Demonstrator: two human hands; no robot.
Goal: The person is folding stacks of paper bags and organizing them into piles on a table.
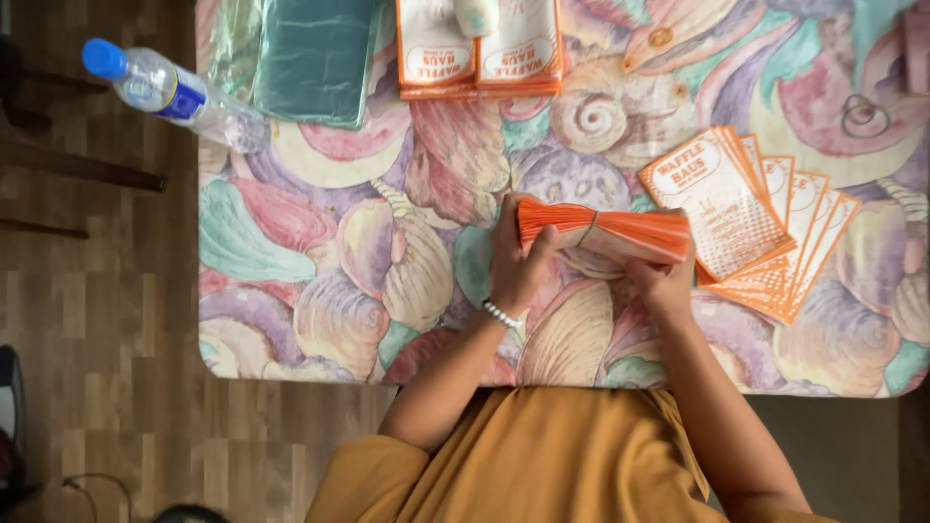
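Head view: my left hand point(518, 260) and right hand point(659, 281) both clamp the banded stack of orange paper bags point(605, 232); light, floppy, slippery, I'd judge, best gripped near the band.

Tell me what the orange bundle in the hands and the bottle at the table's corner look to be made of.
Orange bundle: seemingly thin paper bags, matte, edges stacked in fine layers, tied by a band.
Bottle: clear plastic, glossy, see-through, with a blue cap.
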